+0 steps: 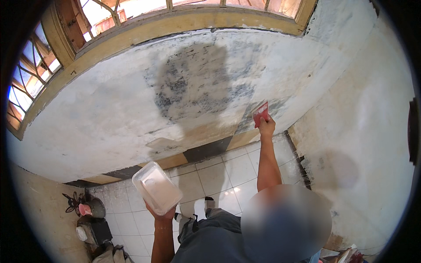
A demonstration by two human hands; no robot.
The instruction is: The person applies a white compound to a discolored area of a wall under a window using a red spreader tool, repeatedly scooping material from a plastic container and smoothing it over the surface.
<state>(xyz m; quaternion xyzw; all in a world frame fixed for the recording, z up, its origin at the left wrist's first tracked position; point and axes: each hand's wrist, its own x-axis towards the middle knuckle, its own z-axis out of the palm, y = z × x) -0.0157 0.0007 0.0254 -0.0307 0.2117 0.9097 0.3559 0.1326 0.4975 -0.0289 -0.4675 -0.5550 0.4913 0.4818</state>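
My left hand (162, 211) grips a shallow, clear plastic tub (174, 191) from below, over the tiled floor. Whitish paste lies inside the tub, with a lump near its middle. At the low part of the wall (109, 96), my right hand (266, 126) is closed round a red putty spreader (259, 115). The spreader's flat blade is smeared with white and lies close to a dark grey patch; whether it touches the wall I cannot tell. Rough grey and black patches show through the white coat above, partly under my shadow.
A yellowish window frame (175, 27) with curved bars runs above the wall. Black and tan tiles (206, 150) line the wall's foot, over white floor tiles (188, 184). At the lower left stand a dark box (98, 230) and a pink cup (85, 209). A side wall (364, 175) rises at right.
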